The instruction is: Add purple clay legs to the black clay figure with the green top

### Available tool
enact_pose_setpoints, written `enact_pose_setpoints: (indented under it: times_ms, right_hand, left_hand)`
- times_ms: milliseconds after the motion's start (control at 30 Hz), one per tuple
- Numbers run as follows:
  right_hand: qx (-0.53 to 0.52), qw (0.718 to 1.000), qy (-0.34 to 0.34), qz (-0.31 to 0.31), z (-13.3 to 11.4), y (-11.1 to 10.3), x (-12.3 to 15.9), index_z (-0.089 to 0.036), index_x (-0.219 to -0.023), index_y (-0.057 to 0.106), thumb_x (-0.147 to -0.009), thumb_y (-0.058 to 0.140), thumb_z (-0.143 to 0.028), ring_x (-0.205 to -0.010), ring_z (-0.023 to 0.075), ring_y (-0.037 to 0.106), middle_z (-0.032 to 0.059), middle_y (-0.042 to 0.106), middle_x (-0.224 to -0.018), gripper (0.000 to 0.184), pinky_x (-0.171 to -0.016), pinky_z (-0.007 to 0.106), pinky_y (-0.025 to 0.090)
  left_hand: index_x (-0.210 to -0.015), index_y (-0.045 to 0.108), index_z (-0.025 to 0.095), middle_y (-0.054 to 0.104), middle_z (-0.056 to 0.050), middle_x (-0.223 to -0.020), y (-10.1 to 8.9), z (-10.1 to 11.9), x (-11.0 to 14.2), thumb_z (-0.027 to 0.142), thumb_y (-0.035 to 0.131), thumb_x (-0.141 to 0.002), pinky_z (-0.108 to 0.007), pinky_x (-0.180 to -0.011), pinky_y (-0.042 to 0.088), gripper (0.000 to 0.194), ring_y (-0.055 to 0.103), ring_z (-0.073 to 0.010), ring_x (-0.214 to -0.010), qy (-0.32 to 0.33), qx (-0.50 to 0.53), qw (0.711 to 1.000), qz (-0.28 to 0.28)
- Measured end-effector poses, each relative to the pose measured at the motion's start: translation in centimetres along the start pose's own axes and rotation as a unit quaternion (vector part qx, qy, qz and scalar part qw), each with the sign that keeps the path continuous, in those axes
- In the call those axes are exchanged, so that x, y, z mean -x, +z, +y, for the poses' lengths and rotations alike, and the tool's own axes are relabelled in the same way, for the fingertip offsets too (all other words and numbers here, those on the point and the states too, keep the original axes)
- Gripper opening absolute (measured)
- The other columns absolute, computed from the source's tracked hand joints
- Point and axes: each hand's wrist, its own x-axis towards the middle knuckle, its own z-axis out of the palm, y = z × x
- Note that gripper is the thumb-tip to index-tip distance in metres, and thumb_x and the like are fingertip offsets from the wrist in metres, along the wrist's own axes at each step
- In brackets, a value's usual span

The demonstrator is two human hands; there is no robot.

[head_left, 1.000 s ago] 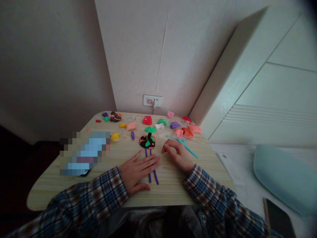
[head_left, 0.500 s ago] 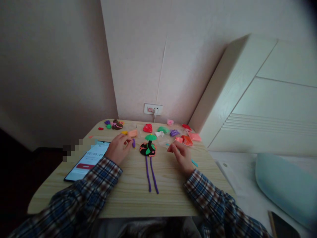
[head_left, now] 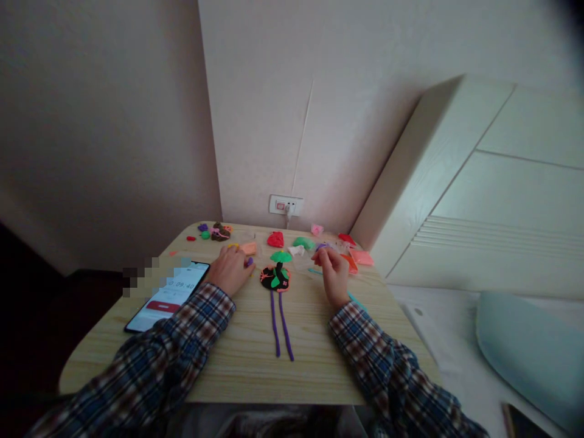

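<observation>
A flat figure of modelling clay, black with green leaf shapes and an orange edge, lies mid-table. It has a green umbrella-shaped top, and two long purple clay strips run down from its lower edge. To its left, my left hand is closed, its fingertips on a small purple clay piece. My right hand is on the right side, fingers pinched together; anything between them is too small to make out. Thin turquoise sticks lie beside and behind the right hand.
Packets of red, green and orange clay line the table's back. A brown clay shape sits back left. A phone showing a timer lies under my left forearm. Behind is a wall socket.
My left hand has moved slightly right, onto the purple piece. My right hand has risen a little and turned more upright, fingers still pinched. The view has shifted slightly.
</observation>
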Motion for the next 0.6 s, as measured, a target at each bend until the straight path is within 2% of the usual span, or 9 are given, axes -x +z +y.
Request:
enact_pose_setpoints:
  times_ms: [100,167,267,333,400,467,600]
  right_hand:
    - [0.01,1.0,0.002,0.007,0.4,-0.3,0.0,-0.015,-0.062,0.057,-0.086,0.042,-0.04,-0.058,0.0119,0.048,-0.0007,0.051,-0.057,0.037,-0.055,0.024,0.036]
    - [0.02,1.0,-0.005,-0.001,0.4,-0.4,0.1,-0.016,-0.062,0.057,-0.086,0.042,-0.038,-0.058,0.012,0.048,-0.0007,0.051,-0.058,0.036,-0.055,0.024,0.036]
    - [0.045,0.998,-0.044,-0.029,-0.3,-0.5,0.5,-0.016,-0.062,0.056,-0.087,0.041,-0.032,-0.06,0.0122,0.049,0.0,0.052,-0.06,0.034,-0.058,0.025,0.037]
    - [0.062,0.993,-0.088,-0.055,-0.9,-0.5,0.9,-0.016,-0.063,0.057,-0.088,0.042,-0.028,-0.061,0.0126,0.049,0.0007,0.053,-0.061,0.031,-0.06,0.026,0.038]
    - [0.073,0.984,-0.134,-0.087,-1.6,-0.4,1.3,-0.017,-0.068,0.057,-0.088,0.042,-0.025,-0.065,0.0134,0.05,0.0018,0.054,-0.065,0.026,-0.062,0.027,0.039]
    - [0.076,0.976,-0.165,-0.12,-2.2,-0.3,1.8,-0.017,-0.077,0.058,-0.088,0.042,-0.022,-0.07,0.0144,0.051,0.0029,0.056,-0.071,0.02,-0.065,0.028,0.041]
    - [0.062,0.963,-0.183,-0.187,-3.0,0.3,2.8,-0.017,-0.098,0.052,-0.087,0.045,-0.021,-0.074,0.0146,0.053,0.0045,0.058,-0.083,0.014,-0.068,0.029,0.044]
  left_hand:
    - [-0.068,0.062,0.017,0.06,-0.01,-0.082,0.2,-0.5,-0.2,0.035,0.052,-0.075,-0.039,-0.082,0.044,0.021,0.054,-0.0275,-0.091,0.0,0.042,0.999,-0.004]
    - [-0.07,0.059,0.017,0.061,-0.008,-0.08,0.1,-0.8,-0.3,0.033,0.052,-0.075,-0.038,-0.083,0.043,0.018,0.055,-0.0255,-0.089,0.022,0.081,0.996,0.025]
    - [-0.076,0.055,0.016,0.061,-0.006,-0.083,-0.6,-1.0,-0.3,0.031,0.054,-0.075,-0.036,-0.079,0.046,0.015,0.057,-0.0221,-0.085,0.031,0.17,0.981,0.083]
    - [-0.079,0.052,0.017,0.062,-0.005,-0.083,-1.2,-0.8,-0.1,0.033,0.055,-0.075,-0.032,-0.072,0.049,0.017,0.059,-0.0187,-0.078,0.022,0.261,0.961,0.088]
    - [-0.081,0.05,0.016,0.064,-0.004,-0.082,-1.6,-0.5,0.2,0.034,0.056,-0.075,-0.028,-0.069,0.05,0.019,0.061,-0.0161,-0.074,0.03,0.341,0.937,0.073]
    - [-0.082,0.051,0.016,0.064,-0.004,-0.083,-1.8,-0.3,0.7,0.033,0.058,-0.074,-0.027,-0.068,0.05,0.021,0.061,-0.0148,-0.071,0.049,0.38,0.922,0.049]
    - [-0.094,0.059,0.015,0.064,-0.005,-0.093,-1.9,0.0,2.5,0.031,0.058,-0.076,-0.026,-0.069,0.049,0.024,0.06,-0.0135,-0.071,0.093,0.377,0.921,-0.024]
